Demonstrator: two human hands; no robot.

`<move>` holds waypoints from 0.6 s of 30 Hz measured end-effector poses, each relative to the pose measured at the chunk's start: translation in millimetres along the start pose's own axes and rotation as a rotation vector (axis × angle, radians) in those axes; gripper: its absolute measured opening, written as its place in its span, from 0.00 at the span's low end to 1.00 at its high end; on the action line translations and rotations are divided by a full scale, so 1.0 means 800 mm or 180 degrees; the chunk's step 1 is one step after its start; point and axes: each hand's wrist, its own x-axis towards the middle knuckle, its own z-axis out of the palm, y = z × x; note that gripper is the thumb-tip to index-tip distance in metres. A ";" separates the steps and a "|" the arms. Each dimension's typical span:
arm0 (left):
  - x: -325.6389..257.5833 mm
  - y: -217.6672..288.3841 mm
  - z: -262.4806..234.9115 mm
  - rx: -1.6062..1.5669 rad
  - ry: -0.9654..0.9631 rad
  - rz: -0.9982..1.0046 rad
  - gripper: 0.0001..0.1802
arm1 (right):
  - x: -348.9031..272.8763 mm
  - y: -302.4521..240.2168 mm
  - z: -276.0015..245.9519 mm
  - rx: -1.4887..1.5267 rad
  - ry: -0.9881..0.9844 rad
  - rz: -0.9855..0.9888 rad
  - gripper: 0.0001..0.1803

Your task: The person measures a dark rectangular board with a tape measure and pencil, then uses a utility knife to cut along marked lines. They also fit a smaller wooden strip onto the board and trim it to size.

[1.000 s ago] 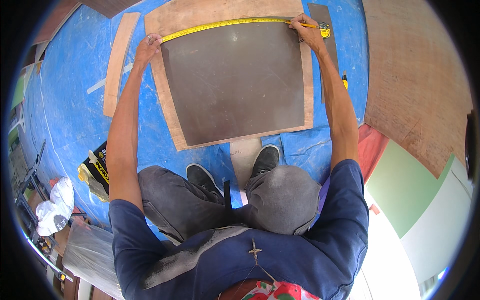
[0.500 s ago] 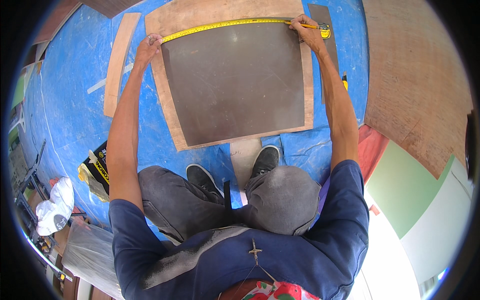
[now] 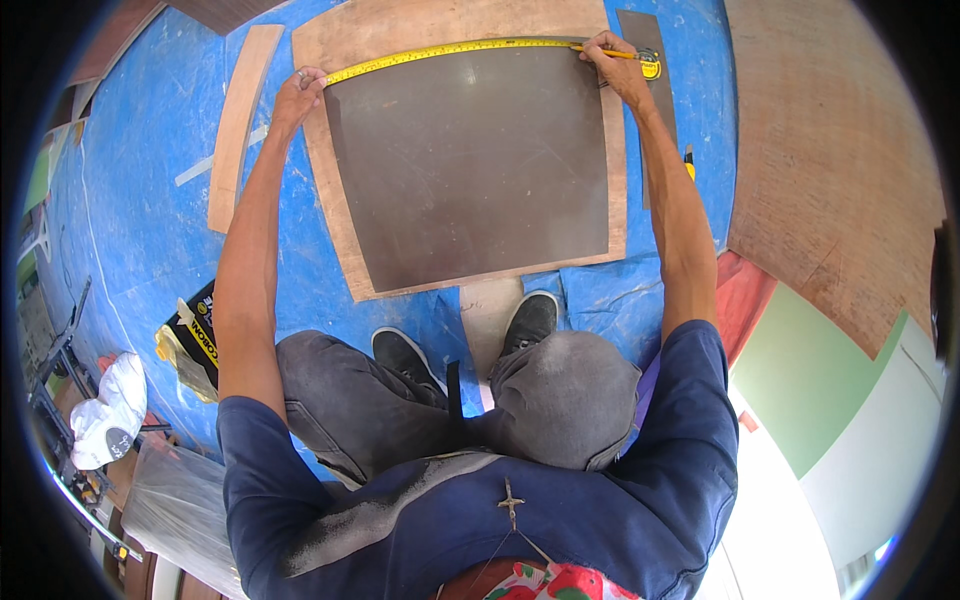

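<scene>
A yellow tape measure blade stretches across the far part of a dark grey-brown sheet, which lies on a larger wooden board. At the far left corner of the sheet, my left hand is closed on the blade's end. My right hand, at the far right corner, grips a yellow pencil whose tip meets the blade. The tape measure's case sits just right of that hand; whether the fingers touch it is hard to tell.
A blue tarp covers the floor. A narrow wooden strip lies left, a dark strip and a utility knife right. Large plywood stands at the far right. A black-and-yellow package lies by my left arm.
</scene>
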 end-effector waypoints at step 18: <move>0.000 -0.013 -0.006 0.0204 -0.0087 0.0082 0.09 | -0.042 0.042 -0.072 -0.2270 0.0708 -0.0799 0.24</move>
